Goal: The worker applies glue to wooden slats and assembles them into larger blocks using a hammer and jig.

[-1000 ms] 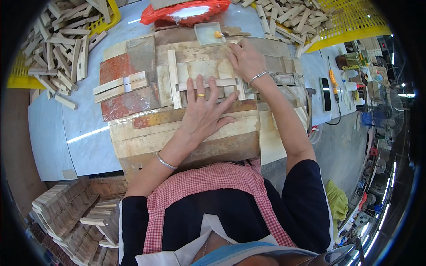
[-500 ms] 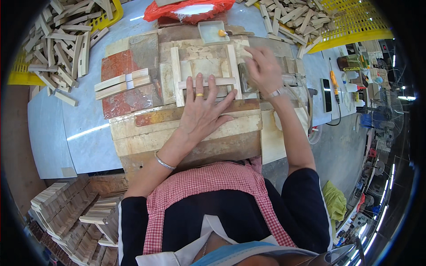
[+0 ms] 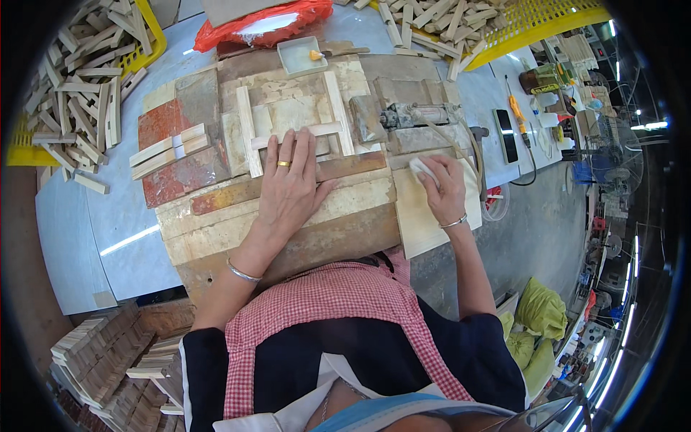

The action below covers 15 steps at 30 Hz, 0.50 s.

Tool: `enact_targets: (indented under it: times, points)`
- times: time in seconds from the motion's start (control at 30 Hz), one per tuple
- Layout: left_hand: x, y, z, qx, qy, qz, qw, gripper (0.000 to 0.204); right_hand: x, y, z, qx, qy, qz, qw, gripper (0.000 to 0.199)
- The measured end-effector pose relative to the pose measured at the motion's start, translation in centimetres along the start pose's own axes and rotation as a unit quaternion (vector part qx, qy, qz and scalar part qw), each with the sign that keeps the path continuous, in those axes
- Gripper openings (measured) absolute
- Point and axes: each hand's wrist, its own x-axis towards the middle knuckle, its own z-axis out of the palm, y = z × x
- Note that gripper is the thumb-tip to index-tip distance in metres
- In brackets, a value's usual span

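Pale wood, joined in an H-shaped frame (image 3: pixel 327 129), lies on a stained work board (image 3: pixel 216 219) in the head view, its crossbar under the fingertips of a worker's left hand (image 3: pixel 289 176). Those fingers, splayed half a second earlier with one reaching to the right upright, now lie close together, the thumb set apart. The right hand (image 3: pixel 448 189), then a blur beside that upright, has come down over a cream sheet (image 3: pixel 425 223) on the right, its fingers narrowed around a white wad (image 3: pixel 423 170). Two short wooden strips (image 3: pixel 169 151) rest left of the frame; beyond it sits a shallow tray (image 3: pixel 301 61), near a red plastic bag (image 3: pixel 216 32).
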Motion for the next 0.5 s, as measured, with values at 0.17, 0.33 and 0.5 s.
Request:
enact_targets:
  times: [0.17,0.33,0.5]
  points:
    - [-0.3,0.3,0.2,0.024,0.019,0.016,0.999,0.072,7.6,-7.5,2.4,0.053,0.018,-0.198,0.979,0.030]
    - [-0.3,0.2,0.4,0.035,0.040,0.031,0.998,0.068,11.7,-7.7,6.5,0.012,0.003,-0.211,0.977,0.028]
    - [-0.7,0.0,0.6,0.008,0.028,0.024,0.999,0.067,9.6,-7.7,5.6,0.001,-0.029,-0.240,0.970,0.023]
